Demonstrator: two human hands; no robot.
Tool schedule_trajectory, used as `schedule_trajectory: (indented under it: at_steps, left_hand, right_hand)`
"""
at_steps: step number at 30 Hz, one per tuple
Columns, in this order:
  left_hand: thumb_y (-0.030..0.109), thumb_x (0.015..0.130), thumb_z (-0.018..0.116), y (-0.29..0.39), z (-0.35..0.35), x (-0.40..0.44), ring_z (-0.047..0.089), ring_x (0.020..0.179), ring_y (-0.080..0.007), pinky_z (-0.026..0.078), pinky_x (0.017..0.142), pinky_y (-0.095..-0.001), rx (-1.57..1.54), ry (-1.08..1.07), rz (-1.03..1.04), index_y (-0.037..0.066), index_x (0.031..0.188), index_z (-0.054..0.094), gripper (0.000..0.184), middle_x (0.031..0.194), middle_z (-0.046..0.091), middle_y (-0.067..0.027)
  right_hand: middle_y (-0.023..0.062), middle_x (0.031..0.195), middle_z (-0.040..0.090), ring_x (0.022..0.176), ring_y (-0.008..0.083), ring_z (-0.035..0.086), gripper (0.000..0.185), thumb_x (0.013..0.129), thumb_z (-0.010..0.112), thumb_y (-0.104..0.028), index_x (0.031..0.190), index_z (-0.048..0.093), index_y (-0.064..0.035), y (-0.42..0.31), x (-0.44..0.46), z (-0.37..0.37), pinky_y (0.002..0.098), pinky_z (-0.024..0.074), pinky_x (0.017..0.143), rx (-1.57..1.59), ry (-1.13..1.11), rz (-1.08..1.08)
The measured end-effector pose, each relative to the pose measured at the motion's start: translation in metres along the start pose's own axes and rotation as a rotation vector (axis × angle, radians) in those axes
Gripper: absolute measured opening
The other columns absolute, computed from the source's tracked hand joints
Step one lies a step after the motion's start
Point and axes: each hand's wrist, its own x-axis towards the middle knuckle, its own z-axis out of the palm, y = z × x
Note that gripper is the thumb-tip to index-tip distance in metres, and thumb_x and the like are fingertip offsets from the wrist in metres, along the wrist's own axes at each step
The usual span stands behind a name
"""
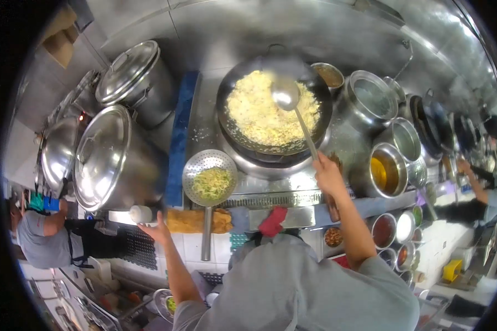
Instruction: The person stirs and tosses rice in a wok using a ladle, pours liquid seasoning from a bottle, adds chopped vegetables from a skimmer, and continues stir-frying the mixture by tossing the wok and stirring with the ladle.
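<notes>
A black wok [225, 105] on the stove holds a heap of yellow and white food [254, 110] that looks like egg fried rice. My right hand [328, 175] is closed round the handle of a metal ladle [285, 96], whose bowl lies over the food. My left hand [157, 229] is held out at the left, fingers apart, beside a white round object [141, 214]; whether they touch is unclear. Between my hands, a perforated strainer [189, 185] with shredded green and yellow food rests near the stove's front edge, its handle toward me.
Large lidded steel pots [102, 157] stand at the left beside a blue strip [182, 138]. Steel pots, one with yellow liquid [389, 171], and sauce containers [383, 230] stand at the right. One person [44, 231] is at far left, another [494, 193] at far right.
</notes>
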Motion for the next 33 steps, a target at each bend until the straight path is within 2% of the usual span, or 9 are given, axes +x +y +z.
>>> schedule_trajectory:
  at_steps: [2,3,7,15,20,22,27,31,33]
  left_hand:
    - [0.037,0.070,0.082,-0.018,0.008,0.016,0.043,0.126,-0.0363,0.037,0.103,-0.0415,-0.038,0.037,-0.027,-0.005,0.141,0.025,0.101,0.138,0.039,-0.0265]
    - [0.034,0.069,0.083,-0.016,0.015,0.022,0.047,0.122,-0.0357,0.039,0.101,-0.0417,-0.130,0.069,-0.085,-0.006,0.138,0.029,0.096,0.135,0.043,-0.0253]
    - [0.026,0.068,0.084,-0.035,0.028,0.035,0.056,0.108,-0.0342,0.044,0.095,-0.0417,-0.185,0.027,-0.076,-0.005,0.126,0.044,0.077,0.121,0.056,-0.0216]
    - [0.026,0.064,0.084,-0.021,0.026,0.033,0.061,0.100,-0.0311,0.047,0.090,-0.0389,-0.131,0.023,-0.025,-0.003,0.120,0.050,0.071,0.111,0.061,-0.0192]
    - [0.022,0.064,0.082,0.135,-0.003,0.030,0.061,0.103,-0.0324,0.047,0.091,-0.0414,-0.133,-0.238,0.634,0.000,0.126,0.047,0.074,0.114,0.062,-0.0184]
    - [0.025,0.064,0.080,0.229,-0.005,0.033,0.058,0.107,-0.0345,0.046,0.092,-0.0420,0.213,-0.555,0.539,0.003,0.123,0.048,0.070,0.114,0.061,-0.0186]
    - [0.025,0.062,0.079,0.375,0.074,0.041,0.062,0.101,-0.0293,0.047,0.080,-0.0444,0.995,-0.576,1.249,0.010,0.111,0.056,0.056,0.107,0.064,-0.0114]
    - [0.016,0.060,0.076,0.471,0.137,0.010,0.067,0.088,-0.0272,0.047,0.077,-0.0445,1.197,-0.463,1.460,0.013,0.091,0.070,0.031,0.093,0.070,-0.0073]
    - [0.014,0.060,0.077,0.498,0.137,-0.018,0.068,0.084,-0.0280,0.047,0.076,-0.0441,1.071,-0.386,1.485,0.012,0.085,0.072,0.025,0.088,0.071,-0.0078]
  right_hand:
    - [0.0050,0.061,0.053,0.041,0.0128,0.046,0.047,0.093,0.056,-0.027,0.136,0.046,-0.0110,-0.063,0.004,-0.022,0.0280,0.0349,0.035,0.707,-0.247,0.672]
    - [0.0072,0.064,0.056,0.047,0.0159,0.051,0.046,0.092,0.054,-0.021,0.135,0.046,-0.0070,-0.046,0.008,-0.010,0.0323,0.0423,0.043,0.846,-0.252,0.762]
    - [0.0214,0.074,0.063,0.062,0.0345,0.063,0.046,0.093,0.051,-0.020,0.136,0.043,-0.0077,-0.018,-0.014,0.067,0.0395,0.0475,0.052,-0.182,0.064,0.028]
    - [0.0235,0.066,0.060,0.060,0.0423,0.059,0.046,0.094,0.053,-0.027,0.136,0.043,-0.0090,-0.007,-0.072,0.079,0.0488,0.0460,0.059,-0.351,-0.005,0.282]
    - [0.0233,0.067,0.059,0.060,0.0384,0.061,0.046,0.093,0.054,-0.022,0.135,0.043,-0.0070,-0.044,-0.091,0.043,0.0439,0.0470,0.059,-0.202,0.066,0.307]
    - [0.0210,0.068,0.059,0.059,0.0324,0.060,0.044,0.093,0.055,-0.018,0.134,0.045,-0.0068,-0.063,-0.101,0.025,0.0390,0.0471,0.059,-0.115,0.144,0.296]
    - [0.0168,0.064,0.055,0.053,0.0200,0.053,0.043,0.092,0.056,-0.018,0.132,0.046,-0.0041,-0.062,-0.116,-0.008,0.0343,0.0448,0.056,0.018,0.278,0.239]
    - [0.0244,0.069,0.059,0.054,0.0362,0.057,0.050,0.091,0.055,-0.020,0.138,0.041,-0.0049,-0.044,-0.135,-0.034,0.0431,0.0445,0.052,-0.026,0.319,0.081]
    - [0.0248,0.069,0.058,0.054,0.0360,0.056,0.051,0.091,0.055,-0.020,0.138,0.040,-0.0048,-0.049,-0.143,-0.052,0.0431,0.0442,0.052,0.019,0.247,0.252]
